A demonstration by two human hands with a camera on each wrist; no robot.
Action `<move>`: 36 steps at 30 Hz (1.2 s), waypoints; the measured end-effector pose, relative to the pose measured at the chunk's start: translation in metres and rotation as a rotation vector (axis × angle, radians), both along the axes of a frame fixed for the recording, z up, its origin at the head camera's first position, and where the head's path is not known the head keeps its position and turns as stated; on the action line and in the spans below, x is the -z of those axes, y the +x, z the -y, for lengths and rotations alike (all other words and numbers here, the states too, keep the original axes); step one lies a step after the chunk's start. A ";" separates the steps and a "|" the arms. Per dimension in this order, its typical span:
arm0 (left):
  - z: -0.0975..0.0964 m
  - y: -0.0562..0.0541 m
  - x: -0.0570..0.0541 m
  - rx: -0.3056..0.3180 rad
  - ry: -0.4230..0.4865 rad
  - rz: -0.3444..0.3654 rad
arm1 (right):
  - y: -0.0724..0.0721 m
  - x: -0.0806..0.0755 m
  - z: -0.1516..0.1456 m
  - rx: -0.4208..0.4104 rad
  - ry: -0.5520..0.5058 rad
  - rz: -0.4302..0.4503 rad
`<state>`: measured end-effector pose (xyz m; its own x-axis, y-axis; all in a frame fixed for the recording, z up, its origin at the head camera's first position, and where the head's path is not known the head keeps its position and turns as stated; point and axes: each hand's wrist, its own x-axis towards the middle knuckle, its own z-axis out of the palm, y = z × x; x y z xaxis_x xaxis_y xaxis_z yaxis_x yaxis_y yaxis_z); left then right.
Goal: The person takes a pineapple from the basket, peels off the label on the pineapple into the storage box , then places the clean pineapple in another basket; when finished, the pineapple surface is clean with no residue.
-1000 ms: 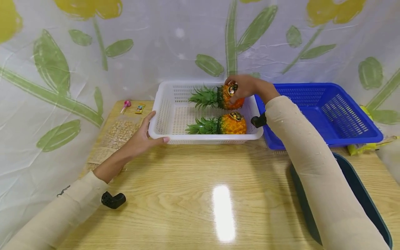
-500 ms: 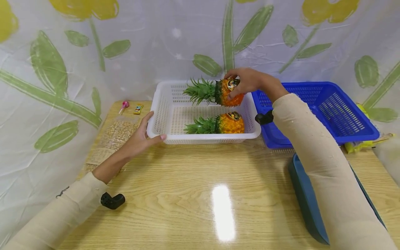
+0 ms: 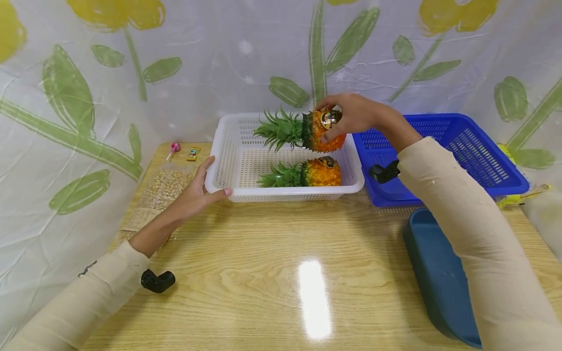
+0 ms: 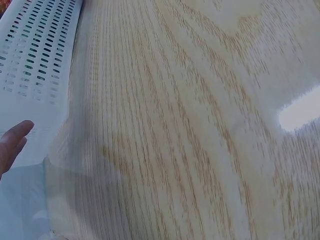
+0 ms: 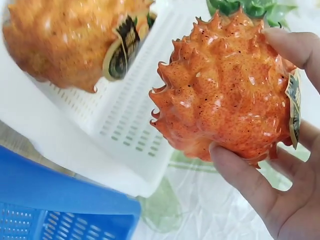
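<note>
My right hand (image 3: 353, 114) grips the orange body of a pineapple (image 5: 225, 90), which it holds above the back right of the white plastic basket (image 3: 285, 191). The fruit lies sideways, its green leaves pointing left. Spiky skin and a dark label show up close in the right wrist view. A second pineapple (image 3: 322, 172) lies in the basket near the front wall, with its leaves also to the left. My left hand (image 3: 197, 195) holds the basket's front left corner, thumb along the front and fingers at the left side. Only fingertips (image 4: 15, 135) show in the left wrist view.
Right of the white basket stands a blue plastic basket (image 3: 505, 187), with a yellow packet (image 3: 511, 200) partly hidden behind it. A dark teal tub (image 3: 421, 263) sits under my right forearm. At left lie a lollipop (image 3: 175, 147), a small candy (image 3: 193, 154) and a grain bag (image 3: 164, 187).
My right hand has lifted the back pineapple up from the white basket's floor. My left hand has stayed at the basket corner.
</note>
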<state>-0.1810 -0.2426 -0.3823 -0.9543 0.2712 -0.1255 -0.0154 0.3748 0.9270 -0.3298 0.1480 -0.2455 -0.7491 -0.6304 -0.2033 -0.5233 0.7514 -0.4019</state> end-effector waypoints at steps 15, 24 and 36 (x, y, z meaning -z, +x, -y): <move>0.001 -0.003 -0.001 -0.006 0.000 -0.004 | 0.049 -0.006 0.009 -0.041 -0.078 -0.039; 0.001 -0.002 -0.001 -0.008 -0.017 -0.012 | 0.085 -0.003 0.009 -0.015 -0.120 0.039; 0.001 -0.001 -0.002 -0.005 -0.027 -0.024 | 0.137 0.006 0.013 -0.074 -0.161 0.082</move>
